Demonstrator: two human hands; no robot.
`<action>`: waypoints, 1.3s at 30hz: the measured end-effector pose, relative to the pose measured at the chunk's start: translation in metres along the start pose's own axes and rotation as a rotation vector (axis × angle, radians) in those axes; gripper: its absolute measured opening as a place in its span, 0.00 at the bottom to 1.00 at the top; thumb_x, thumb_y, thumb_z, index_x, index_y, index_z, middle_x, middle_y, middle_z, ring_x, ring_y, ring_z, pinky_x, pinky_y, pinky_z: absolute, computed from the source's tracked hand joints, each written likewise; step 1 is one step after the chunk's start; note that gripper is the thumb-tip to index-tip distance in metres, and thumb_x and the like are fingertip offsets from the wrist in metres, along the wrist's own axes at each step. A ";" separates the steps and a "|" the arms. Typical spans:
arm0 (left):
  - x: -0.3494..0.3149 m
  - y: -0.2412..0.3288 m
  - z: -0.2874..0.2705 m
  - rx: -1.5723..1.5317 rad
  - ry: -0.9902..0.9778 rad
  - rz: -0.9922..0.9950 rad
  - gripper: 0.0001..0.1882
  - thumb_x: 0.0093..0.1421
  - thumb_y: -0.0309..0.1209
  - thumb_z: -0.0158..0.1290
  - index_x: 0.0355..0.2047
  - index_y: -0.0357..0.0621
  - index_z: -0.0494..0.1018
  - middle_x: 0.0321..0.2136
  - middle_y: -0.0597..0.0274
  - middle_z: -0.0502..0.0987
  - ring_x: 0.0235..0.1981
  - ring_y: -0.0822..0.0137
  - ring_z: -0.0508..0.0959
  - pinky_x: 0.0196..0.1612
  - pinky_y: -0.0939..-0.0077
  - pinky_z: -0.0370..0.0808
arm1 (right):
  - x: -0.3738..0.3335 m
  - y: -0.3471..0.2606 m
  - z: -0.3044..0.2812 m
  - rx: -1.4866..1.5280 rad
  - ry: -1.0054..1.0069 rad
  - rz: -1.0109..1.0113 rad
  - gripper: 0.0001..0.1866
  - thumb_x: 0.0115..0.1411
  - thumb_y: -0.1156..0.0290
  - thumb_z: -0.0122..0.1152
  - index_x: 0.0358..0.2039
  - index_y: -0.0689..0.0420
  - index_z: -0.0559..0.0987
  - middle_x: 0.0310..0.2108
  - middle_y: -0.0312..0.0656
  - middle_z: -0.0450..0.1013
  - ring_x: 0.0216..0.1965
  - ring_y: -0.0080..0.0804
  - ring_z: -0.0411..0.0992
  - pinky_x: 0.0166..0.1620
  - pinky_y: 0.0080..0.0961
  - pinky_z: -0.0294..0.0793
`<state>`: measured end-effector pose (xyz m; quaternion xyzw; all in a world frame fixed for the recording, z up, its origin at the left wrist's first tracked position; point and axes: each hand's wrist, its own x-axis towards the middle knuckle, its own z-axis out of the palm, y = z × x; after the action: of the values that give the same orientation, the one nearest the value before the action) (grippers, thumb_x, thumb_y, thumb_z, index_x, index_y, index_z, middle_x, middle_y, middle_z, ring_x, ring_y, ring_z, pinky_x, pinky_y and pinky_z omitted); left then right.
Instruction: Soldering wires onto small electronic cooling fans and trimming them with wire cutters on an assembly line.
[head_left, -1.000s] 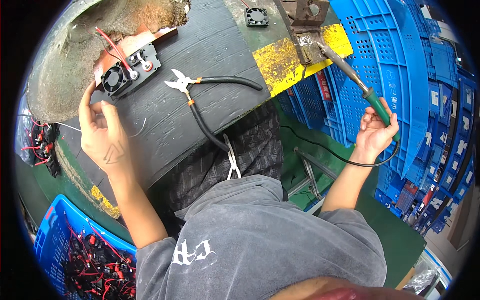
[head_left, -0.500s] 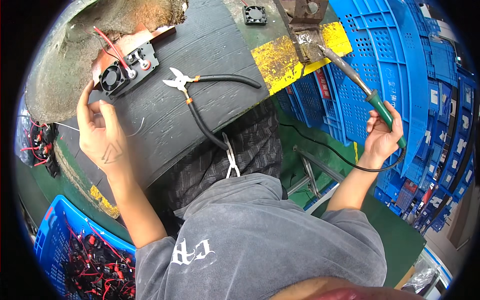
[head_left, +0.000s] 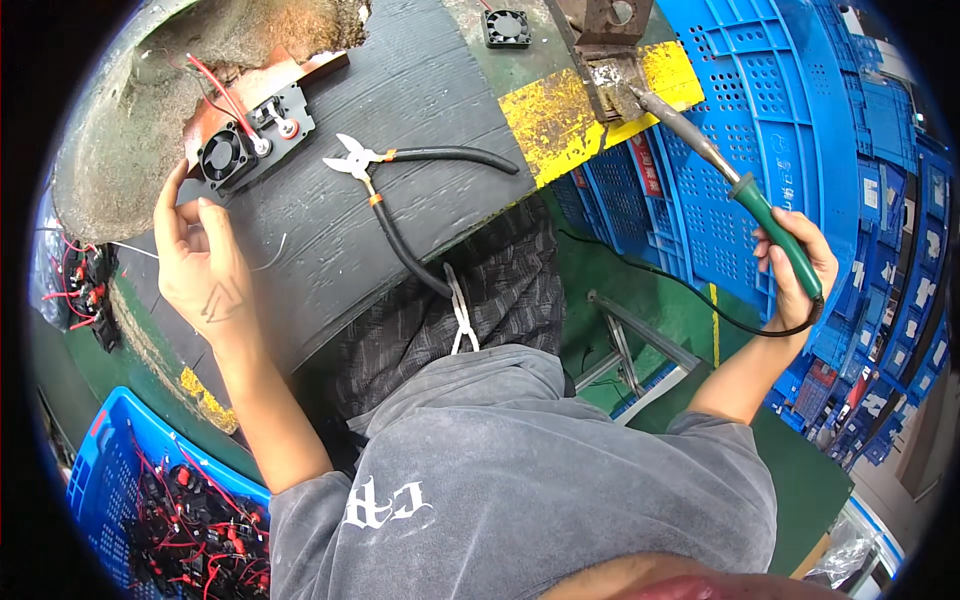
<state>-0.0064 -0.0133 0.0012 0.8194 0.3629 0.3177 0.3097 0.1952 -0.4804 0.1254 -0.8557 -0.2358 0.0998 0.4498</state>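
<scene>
My right hand (head_left: 795,270) is wrapped round the green handle of a soldering iron (head_left: 765,210). The iron's tip rests at the rusty metal stand (head_left: 612,88) on the bench's far right corner. My left hand (head_left: 208,270) has its lower fingers curled, with thin silvery solder wire (head_left: 272,262) coming out on both sides of it. Its index fingertip reaches the near edge of a black board with a small fan (head_left: 224,158), red-and-white terminals (head_left: 288,128) and red leads. This board leans on a copper-coloured metal plate (head_left: 205,120).
Black-handled cutting pliers (head_left: 400,225) lie open on the dark bench top (head_left: 330,230). A loose fan (head_left: 507,29) sits at the far side. Blue perforated crates (head_left: 740,110) stand at right. A blue basket (head_left: 105,450) of wired parts is at lower left.
My right hand has shifted right and slightly down with the soldering iron, whose tip stays at the metal stand. My left hand has barely moved.
</scene>
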 end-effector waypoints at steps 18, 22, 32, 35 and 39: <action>0.000 -0.001 0.000 0.011 0.001 0.005 0.20 0.61 0.24 0.51 0.55 0.48 0.73 0.23 0.73 0.71 0.20 0.84 0.65 0.27 0.86 0.67 | 0.026 -0.022 -0.007 -0.159 -0.386 -0.223 0.05 0.46 0.77 0.65 0.19 0.52 0.79 0.39 0.46 0.64 0.40 0.36 0.64 0.42 0.26 0.61; 0.001 -0.003 0.000 -0.006 -0.008 -0.014 0.20 0.62 0.24 0.51 0.55 0.48 0.73 0.23 0.73 0.71 0.20 0.85 0.65 0.27 0.87 0.66 | 0.028 -0.033 -0.013 -0.186 -0.354 -0.250 0.06 0.49 0.78 0.64 0.21 0.52 0.77 0.40 0.46 0.64 0.40 0.34 0.64 0.41 0.27 0.62; 0.000 -0.003 0.000 -0.019 -0.013 -0.008 0.21 0.61 0.23 0.51 0.55 0.49 0.73 0.23 0.73 0.71 0.21 0.84 0.65 0.27 0.87 0.66 | 0.000 0.015 -0.007 0.245 0.027 -0.133 0.11 0.62 0.67 0.59 0.42 0.57 0.73 0.40 0.54 0.71 0.32 0.31 0.70 0.28 0.18 0.67; 0.000 -0.003 -0.001 -0.002 -0.012 -0.011 0.20 0.61 0.23 0.51 0.55 0.49 0.73 0.23 0.73 0.71 0.21 0.84 0.65 0.28 0.87 0.66 | -0.010 0.032 0.006 0.401 0.176 -0.067 0.17 0.64 0.64 0.54 0.50 0.60 0.71 0.37 0.58 0.75 0.30 0.34 0.74 0.24 0.18 0.70; 0.001 -0.003 0.001 -0.022 -0.008 0.000 0.20 0.61 0.23 0.51 0.55 0.49 0.73 0.23 0.74 0.71 0.21 0.84 0.65 0.28 0.87 0.67 | -0.019 0.046 0.025 0.579 0.280 -0.054 0.17 0.68 0.62 0.48 0.52 0.58 0.72 0.33 0.53 0.76 0.27 0.32 0.73 0.18 0.17 0.67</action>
<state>-0.0063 -0.0117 -0.0014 0.8172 0.3581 0.3185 0.3202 0.1831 -0.4940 0.0727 -0.6911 -0.1560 0.0321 0.7049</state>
